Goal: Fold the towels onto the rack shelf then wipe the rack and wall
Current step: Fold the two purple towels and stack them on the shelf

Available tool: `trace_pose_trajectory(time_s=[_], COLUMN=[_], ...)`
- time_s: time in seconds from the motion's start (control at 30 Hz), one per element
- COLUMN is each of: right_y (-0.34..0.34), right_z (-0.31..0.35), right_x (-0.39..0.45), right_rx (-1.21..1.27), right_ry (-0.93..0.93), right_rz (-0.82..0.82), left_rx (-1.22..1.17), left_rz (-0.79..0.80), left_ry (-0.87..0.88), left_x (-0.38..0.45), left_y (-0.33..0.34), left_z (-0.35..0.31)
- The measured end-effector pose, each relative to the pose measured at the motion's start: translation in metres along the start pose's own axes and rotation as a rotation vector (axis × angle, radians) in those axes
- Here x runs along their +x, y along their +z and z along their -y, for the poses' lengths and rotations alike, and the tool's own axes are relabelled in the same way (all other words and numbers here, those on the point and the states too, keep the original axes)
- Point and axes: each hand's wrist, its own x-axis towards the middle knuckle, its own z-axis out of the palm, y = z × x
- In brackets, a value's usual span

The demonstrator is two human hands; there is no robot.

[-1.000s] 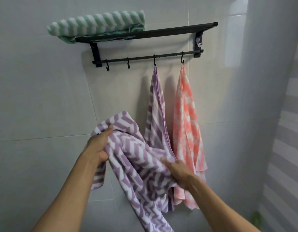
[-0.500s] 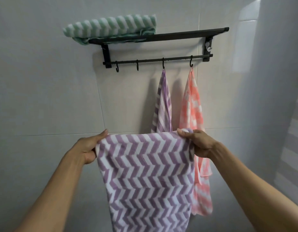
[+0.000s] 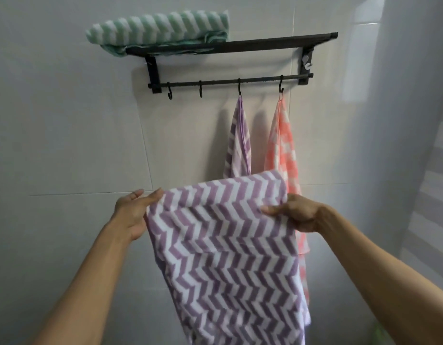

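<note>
I hold a purple-and-white chevron towel [image 3: 227, 245] spread in front of me, its top edge folded over toward me. My left hand [image 3: 133, 212] pinches its left top corner and my right hand [image 3: 295, 212] grips its right top corner. A black wall rack [image 3: 252, 43] hangs above, with a folded green-striped towel [image 3: 158, 27] on the left of its shelf. From the hook rail [image 3: 215, 82] hang a second purple chevron towel [image 3: 237, 143] and a pink-and-white towel [image 3: 282, 145], both partly hidden behind the held towel.
The white tiled wall [image 3: 66, 120] runs behind the rack. Two hooks [image 3: 169, 93] on the rail's left side carry nothing. A side wall stands at the right, with a striped surface [image 3: 437, 170] at the far right edge.
The purple towel went from bunched in both hands to spread flat by its top corners. Its top edge now folds over toward me.
</note>
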Motion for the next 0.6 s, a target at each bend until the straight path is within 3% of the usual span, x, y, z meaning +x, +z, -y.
trace_pose_trajectory(time_s=[0.13, 0.27, 0.37, 0.47, 0.6], right_y=[-0.005, -0.004, -0.004, -0.002, 0.008], right_z=[0.008, 0.013, 0.012, 0.020, 0.025], right_x=[0.004, 0.003, 0.007, 0.007, 0.008], right_rx=[0.160, 0.127, 0.186, 0.149, 0.132], right_ry=[-0.103, -0.039, -0.059, -0.046, -0.117], right_rz=[-0.179, -0.175, -0.234, -0.210, -0.270], left_rx=[-0.063, 0.180, 0.096, -0.020, -0.010], left_rz=[0.095, 0.280, 0.123, -0.029, -0.004], left_ry=[0.075, -0.104, -0.144, -0.046, -0.069], left_x=[0.007, -0.017, -0.014, -0.002, 0.000], left_y=[-0.009, -0.017, -0.019, -0.020, -0.023], left_z=[-0.017, 0.005, 0.013, -0.006, -0.010])
